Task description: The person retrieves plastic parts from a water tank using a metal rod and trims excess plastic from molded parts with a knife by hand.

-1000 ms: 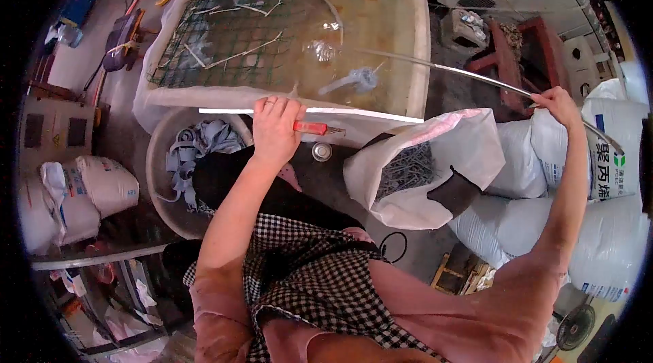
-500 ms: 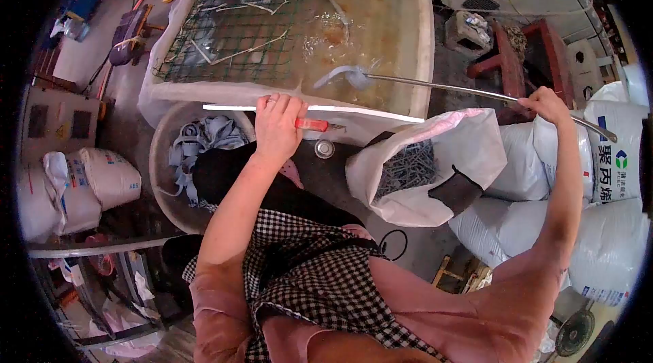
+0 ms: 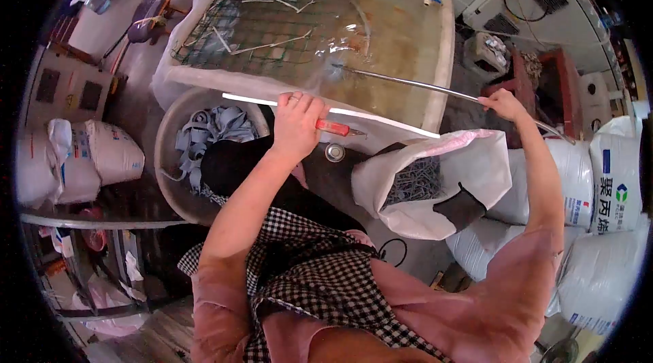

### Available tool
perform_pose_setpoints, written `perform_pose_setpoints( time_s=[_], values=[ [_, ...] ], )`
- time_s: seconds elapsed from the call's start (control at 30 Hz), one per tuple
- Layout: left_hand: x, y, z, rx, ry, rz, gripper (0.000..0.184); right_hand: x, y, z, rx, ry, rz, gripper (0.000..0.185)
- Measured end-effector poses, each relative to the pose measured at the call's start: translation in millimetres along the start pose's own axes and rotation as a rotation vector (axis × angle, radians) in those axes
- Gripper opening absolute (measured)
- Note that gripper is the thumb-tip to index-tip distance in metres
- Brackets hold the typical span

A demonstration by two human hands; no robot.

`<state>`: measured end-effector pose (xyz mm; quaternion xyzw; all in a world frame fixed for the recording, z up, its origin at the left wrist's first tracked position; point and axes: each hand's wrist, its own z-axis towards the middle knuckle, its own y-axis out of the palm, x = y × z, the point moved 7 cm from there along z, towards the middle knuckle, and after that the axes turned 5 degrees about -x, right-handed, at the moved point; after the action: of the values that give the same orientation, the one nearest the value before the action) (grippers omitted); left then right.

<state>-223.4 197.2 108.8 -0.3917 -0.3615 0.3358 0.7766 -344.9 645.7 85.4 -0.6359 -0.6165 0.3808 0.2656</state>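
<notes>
My left hand [image 3: 297, 125] is closed round the red handle of a knife [image 3: 335, 128], whose short blade points right. That hand rests at the white strip [image 3: 388, 122] along the near edge of a water-filled tub [image 3: 445, 57]. My right hand [image 3: 501, 103] grips a long metal rod [image 3: 422, 83], reaching left over the tub. The rod's far end is at the water, where a pale blur [image 3: 332, 72] shows; I cannot make out its form. A green net [image 3: 265, 30] with thin pale sticks covers the tub's left part.
A round bin [image 3: 166, 169] of grey strips [image 3: 218, 128] stands left of my legs. An open white sack [image 3: 486, 159] holds many small grey pieces [image 3: 415, 181]. Full white sacks [image 3: 615, 173] line the right side; a red metal frame [image 3: 561, 91] stands behind them.
The rod has moved left and its far end lower at the water. The pale bluish piece on its tip is now only a blur. My left hand still holds the knife. The view has shifted.
</notes>
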Motion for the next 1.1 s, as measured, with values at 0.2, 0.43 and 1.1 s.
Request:
perform_pose_setpoints(
  time_s=[0.2,0.43,1.1],
  values=[
    [1,-3,3,0.036,0.020,0.021,0.022,-65,19,63,0.020,-0.008,0.017,0.055],
    [0,-7,3,0.002,-0.022,0.012,0.015,-146,58,161,-0.005,-0.155,0.018,0.058],
    [-5,-11,-7,0.106,-0.023,-0.114,0.014,-55,37,124,0.123,-0.119,0.096,0.050]
  ],
)
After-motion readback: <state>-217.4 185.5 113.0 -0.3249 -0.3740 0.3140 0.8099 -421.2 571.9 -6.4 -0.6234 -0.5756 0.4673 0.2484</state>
